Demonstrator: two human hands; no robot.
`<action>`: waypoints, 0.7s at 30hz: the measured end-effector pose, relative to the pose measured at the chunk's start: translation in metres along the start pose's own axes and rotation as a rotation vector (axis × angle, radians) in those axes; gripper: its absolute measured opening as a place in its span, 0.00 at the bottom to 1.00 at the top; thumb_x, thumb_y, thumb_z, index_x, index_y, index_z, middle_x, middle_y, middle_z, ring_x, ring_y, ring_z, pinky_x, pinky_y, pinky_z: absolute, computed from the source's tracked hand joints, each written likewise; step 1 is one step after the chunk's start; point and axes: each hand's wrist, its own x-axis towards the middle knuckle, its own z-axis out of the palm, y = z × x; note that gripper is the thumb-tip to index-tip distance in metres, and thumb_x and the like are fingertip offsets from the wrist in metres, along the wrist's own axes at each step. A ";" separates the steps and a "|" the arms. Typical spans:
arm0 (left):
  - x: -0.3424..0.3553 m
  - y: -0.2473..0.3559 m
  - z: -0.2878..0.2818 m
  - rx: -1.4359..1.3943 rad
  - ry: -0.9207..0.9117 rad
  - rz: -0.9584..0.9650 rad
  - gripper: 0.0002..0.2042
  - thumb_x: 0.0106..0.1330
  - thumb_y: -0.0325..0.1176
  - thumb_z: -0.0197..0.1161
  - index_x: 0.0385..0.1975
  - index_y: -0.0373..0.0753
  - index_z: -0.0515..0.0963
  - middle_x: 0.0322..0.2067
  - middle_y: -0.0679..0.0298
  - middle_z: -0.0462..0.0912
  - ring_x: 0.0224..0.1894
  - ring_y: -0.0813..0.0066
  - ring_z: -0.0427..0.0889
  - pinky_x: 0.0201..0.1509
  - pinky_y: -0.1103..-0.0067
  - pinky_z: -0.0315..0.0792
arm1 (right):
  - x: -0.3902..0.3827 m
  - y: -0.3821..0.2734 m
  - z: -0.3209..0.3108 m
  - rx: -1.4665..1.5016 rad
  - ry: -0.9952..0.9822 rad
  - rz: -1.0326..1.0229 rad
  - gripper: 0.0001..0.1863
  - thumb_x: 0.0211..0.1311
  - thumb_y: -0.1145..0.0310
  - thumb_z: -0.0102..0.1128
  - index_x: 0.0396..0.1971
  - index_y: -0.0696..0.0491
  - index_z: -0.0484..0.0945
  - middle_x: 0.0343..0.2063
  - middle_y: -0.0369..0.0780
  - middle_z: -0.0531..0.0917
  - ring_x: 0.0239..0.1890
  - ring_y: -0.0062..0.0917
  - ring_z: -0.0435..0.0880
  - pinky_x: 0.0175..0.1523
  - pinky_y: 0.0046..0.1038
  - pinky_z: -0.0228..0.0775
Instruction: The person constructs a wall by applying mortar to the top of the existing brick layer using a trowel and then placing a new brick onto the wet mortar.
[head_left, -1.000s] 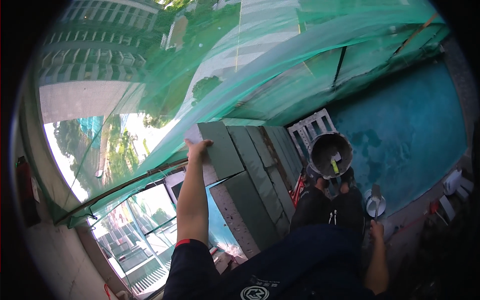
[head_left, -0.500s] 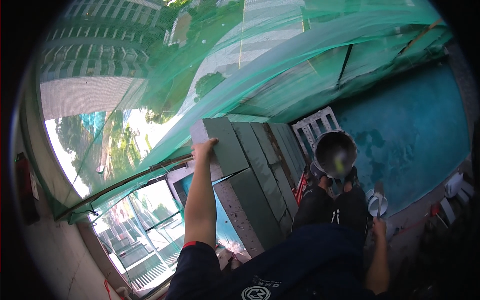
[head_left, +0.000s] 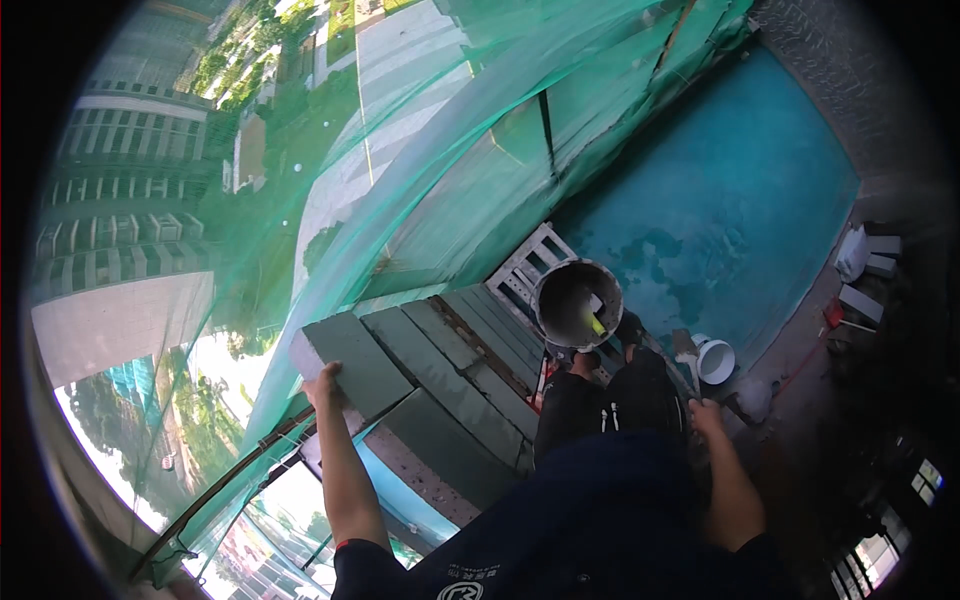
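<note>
My left hand (head_left: 322,385) is closed around the outer end of a grey block (head_left: 355,362), which sits at the near left corner of a wall of similar blocks (head_left: 425,350). Fingertips rest on its top edge. Beside my right leg, my right hand (head_left: 706,415) grips the handle of a trowel (head_left: 684,345), blade pointing away from me. A white bucket (head_left: 714,362) stands just right of the blade. In front of my feet is a large dark bucket (head_left: 548,300) with a yellow-handled tool (head_left: 598,326) inside, its kind unclear.
Green netting (head_left: 450,190) hangs along the far and left sides, with buildings and trees far below. A white slatted frame (head_left: 525,262) stands behind the dark bucket. Blue flooring (head_left: 720,200) spreads to the right, with loose pale blocks (head_left: 862,303) and a white bag (head_left: 852,254) at its edge.
The view has turned, shifting the wall and buckets leftward. The trowel has moved from over the white bucket to its left, nearer my legs. My left hand stays on the block.
</note>
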 end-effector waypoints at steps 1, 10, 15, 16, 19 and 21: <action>0.014 -0.001 -0.014 0.258 0.136 0.068 0.34 0.41 0.32 0.74 0.48 0.20 0.67 0.40 0.42 0.79 0.39 0.50 0.82 0.43 0.62 0.80 | 0.009 0.009 0.000 0.016 -0.024 -0.004 0.12 0.63 0.58 0.56 0.32 0.52 0.71 0.14 0.33 0.68 0.12 0.23 0.66 0.16 0.30 0.59; -0.117 0.102 -0.046 0.437 0.068 0.399 0.55 0.35 0.43 0.75 0.67 0.37 0.50 0.57 0.45 0.65 0.59 0.47 0.67 0.63 0.63 0.63 | 0.148 0.066 0.005 -0.367 0.066 -0.530 0.24 0.62 0.51 0.53 0.17 0.58 0.74 0.13 0.38 0.75 0.14 0.27 0.73 0.21 0.34 0.61; -0.209 0.091 -0.080 0.328 -0.012 0.550 0.53 0.34 0.41 0.73 0.65 0.33 0.53 0.53 0.46 0.66 0.55 0.51 0.70 0.59 0.62 0.68 | 0.098 -0.016 -0.014 -0.103 -0.165 -0.414 0.22 0.66 0.54 0.52 0.22 0.59 0.74 0.18 0.39 0.76 0.24 0.30 0.75 0.32 0.37 0.65; -0.225 0.086 -0.088 0.321 -0.002 0.540 0.53 0.34 0.41 0.73 0.65 0.33 0.53 0.53 0.46 0.66 0.55 0.51 0.70 0.59 0.62 0.68 | 0.087 -0.028 -0.019 -0.077 -0.205 -0.388 0.21 0.66 0.54 0.51 0.22 0.58 0.72 0.18 0.40 0.75 0.24 0.30 0.75 0.31 0.37 0.64; -0.271 0.072 -0.101 0.152 -0.184 0.611 0.53 0.31 0.40 0.74 0.65 0.33 0.55 0.54 0.48 0.66 0.55 0.52 0.69 0.58 0.63 0.68 | 0.062 -0.050 -0.034 -0.255 0.006 -0.711 0.22 0.68 0.55 0.48 0.19 0.55 0.67 0.15 0.38 0.70 0.18 0.27 0.70 0.26 0.34 0.60; -0.291 0.055 -0.097 0.249 -0.187 0.690 0.52 0.31 0.36 0.74 0.64 0.33 0.57 0.53 0.48 0.67 0.55 0.54 0.70 0.58 0.64 0.70 | 0.013 -0.079 -0.049 -0.276 -0.038 -0.748 0.21 0.69 0.55 0.47 0.21 0.56 0.68 0.15 0.38 0.69 0.19 0.26 0.70 0.27 0.34 0.60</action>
